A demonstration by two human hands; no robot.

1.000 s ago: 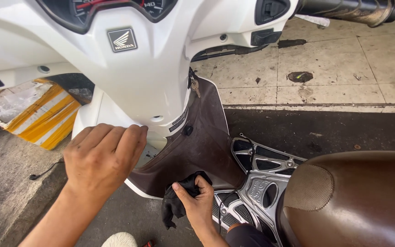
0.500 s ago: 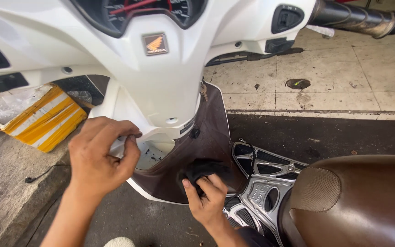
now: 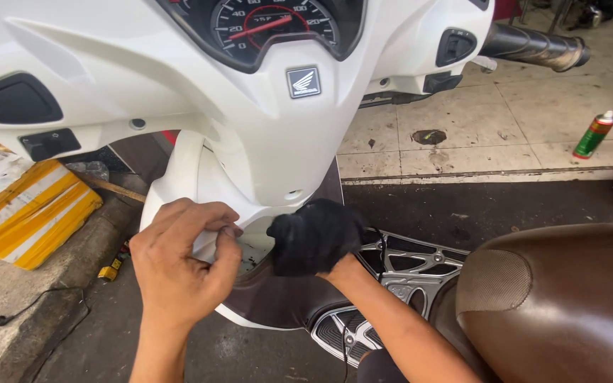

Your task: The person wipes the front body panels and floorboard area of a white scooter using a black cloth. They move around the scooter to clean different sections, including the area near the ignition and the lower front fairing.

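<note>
A dirty concrete and tiled floor (image 3: 505, 135) lies under a white scooter (image 3: 250, 128) with a brown seat (image 3: 562, 305). Below the scooter's speedometer (image 3: 271, 25), the left hand (image 3: 179, 262) pinches the edge of the white leg-shield panel (image 3: 179, 177), fingers curled onto it. Just right of it, the right hand (image 3: 321, 245) is hidden beneath a black rag (image 3: 313, 230), gripping it and pressing it against the brown inner panel (image 3: 278, 305). A green spray can (image 3: 594, 135) stands on the floor, well right of the scooter; what it holds cannot be told.
</note>
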